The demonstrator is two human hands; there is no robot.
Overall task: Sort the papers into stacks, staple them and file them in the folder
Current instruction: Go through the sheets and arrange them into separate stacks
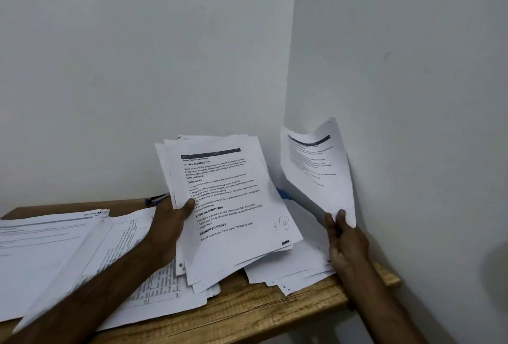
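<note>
The left hand [167, 222] gripped a loose, uneven stack [228, 206] above the table [247, 313], thumb on top. The right hand [345, 239] pinched one sheet's [319, 167] lower corner; light and floppy, it curled, likely wanting edge support.

The white stack of printed paper sheets [233, 206] carries black text under a dark grey header bar, with a grey handwritten "F" and a circled 4. The single curved white paper sheet [316, 167] has the same dark bar. The rectangular wooden table [247, 313] is honey-brown with darker grain. A narrow strip [283, 192] behind the sheets is blue. The flat walls [137, 68] are pale grey-white.
</note>
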